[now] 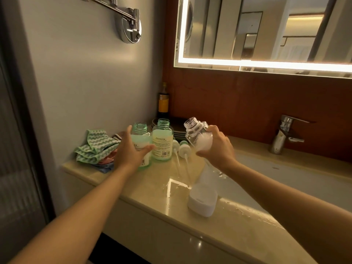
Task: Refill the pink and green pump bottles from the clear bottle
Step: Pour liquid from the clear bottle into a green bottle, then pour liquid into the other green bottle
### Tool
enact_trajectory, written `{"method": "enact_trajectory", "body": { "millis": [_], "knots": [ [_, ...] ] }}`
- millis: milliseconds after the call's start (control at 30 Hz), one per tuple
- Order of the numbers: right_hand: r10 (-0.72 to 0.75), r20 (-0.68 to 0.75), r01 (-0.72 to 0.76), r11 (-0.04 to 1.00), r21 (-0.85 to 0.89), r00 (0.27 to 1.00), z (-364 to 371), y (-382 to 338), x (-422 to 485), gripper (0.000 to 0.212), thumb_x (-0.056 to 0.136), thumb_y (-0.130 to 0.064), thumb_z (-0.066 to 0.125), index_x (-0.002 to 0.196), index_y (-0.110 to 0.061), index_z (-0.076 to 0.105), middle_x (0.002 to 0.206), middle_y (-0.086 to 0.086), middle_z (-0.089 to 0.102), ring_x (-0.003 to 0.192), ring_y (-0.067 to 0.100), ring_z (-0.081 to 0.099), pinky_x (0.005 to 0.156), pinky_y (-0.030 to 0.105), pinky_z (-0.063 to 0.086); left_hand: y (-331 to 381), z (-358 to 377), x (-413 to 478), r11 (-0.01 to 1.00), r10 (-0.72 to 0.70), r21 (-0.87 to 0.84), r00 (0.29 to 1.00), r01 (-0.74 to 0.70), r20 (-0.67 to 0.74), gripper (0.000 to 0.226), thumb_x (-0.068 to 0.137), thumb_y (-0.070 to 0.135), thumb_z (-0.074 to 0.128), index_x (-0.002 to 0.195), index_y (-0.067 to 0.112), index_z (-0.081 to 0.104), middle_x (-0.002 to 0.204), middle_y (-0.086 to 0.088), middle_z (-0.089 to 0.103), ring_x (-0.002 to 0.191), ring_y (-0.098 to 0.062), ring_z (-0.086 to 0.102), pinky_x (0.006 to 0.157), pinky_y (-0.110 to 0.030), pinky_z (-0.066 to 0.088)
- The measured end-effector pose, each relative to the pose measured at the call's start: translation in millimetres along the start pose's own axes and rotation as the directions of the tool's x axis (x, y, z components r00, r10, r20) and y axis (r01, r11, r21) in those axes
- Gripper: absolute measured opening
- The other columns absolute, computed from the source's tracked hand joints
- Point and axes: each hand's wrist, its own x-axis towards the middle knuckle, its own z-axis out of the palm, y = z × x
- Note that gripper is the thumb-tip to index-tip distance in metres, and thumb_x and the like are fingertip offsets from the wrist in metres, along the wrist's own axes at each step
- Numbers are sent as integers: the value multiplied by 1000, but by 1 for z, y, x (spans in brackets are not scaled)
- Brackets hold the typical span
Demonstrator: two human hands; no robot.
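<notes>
2 bare forearms outstretched, left hand (131, 152) and right hand (217, 147) each curled in a grip.

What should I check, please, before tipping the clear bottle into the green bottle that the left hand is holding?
1. Green bottle has its neck open, pump off: ok; two pumps lie on the counter.
2. Left hand grips the green bottle, which stands upright: ok.
3. Right hand holds the clear bottle, cap off: ok.
4. Clear bottle's mouth is over the green bottle's neck: not ok; it is off to the right, tilted up.
5. Enough liquid remains in the clear bottle: cannot tell; only white foam shows at its base.
6. Counter is dry: not ok; wet patches show by the sink.
</notes>
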Motion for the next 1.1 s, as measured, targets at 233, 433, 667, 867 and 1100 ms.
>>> {"method": "enact_trajectory", "body": {
  "millis": [233, 433, 667, 867, 1100],
  "knots": [
    [8, 4, -8, 1000, 15, 1000, 12, 6, 5, 74, 67, -27, 81, 127, -21, 38, 122, 9, 54, 108, 26, 49, 88, 40, 47, 41, 16, -15, 912, 410, 104, 882, -397, -233, 85, 70, 46, 73, 135, 5, 38, 131, -16, 46, 119, -26, 44, 94, -26, 35],
    [24, 11, -24, 1000, 20, 1000, 16, 17, 6, 72, 68, -27, 80, 126, -20, 37, 120, 8, 54, 107, 26, 49, 85, 39, 45, 58, 61, -7, 987, 147, -59, 989, -147, 9, 97, 79, 37, 69, 147, 12, 5, 156, -11, 9, 143, -24, 9, 112, -34, 22],
    [26, 28, -27, 1000, 13, 999, 8, 29, 6, 73, 69, -28, 80, 128, -20, 37, 121, 7, 53, 107, 25, 48, 78, 32, 41, 71, 78, 28, 995, -40, 89, 999, 39, 6, 101, 79, 34, 70, 147, 7, -1, 154, -16, 10, 143, -32, 5, 114, -39, 20],
    [25, 30, -25, 1000, 8, 999, 4, 34, 2, 72, 69, -29, 80, 127, -21, 37, 120, 6, 54, 105, 22, 48, 77, 30, 40, 70, 80, 19, 973, 42, 229, 992, -14, -120, 71, 79, 18, 69, 135, 4, 27, 137, -13, 35, 122, -28, 38, 97, -34, 38],
    [15, 29, -16, 1000, 27, 999, -2, 31, -3, 72, 68, -28, 81, 125, -21, 38, 119, 7, 54, 103, 23, 49, 77, 32, 42, 67, 68, -11, 980, 133, 162, 988, -119, -82, 78, 73, 30, 74, 133, 8, 31, 134, -8, 37, 115, -24, 45, 82, -31, 42]
  ]
}}
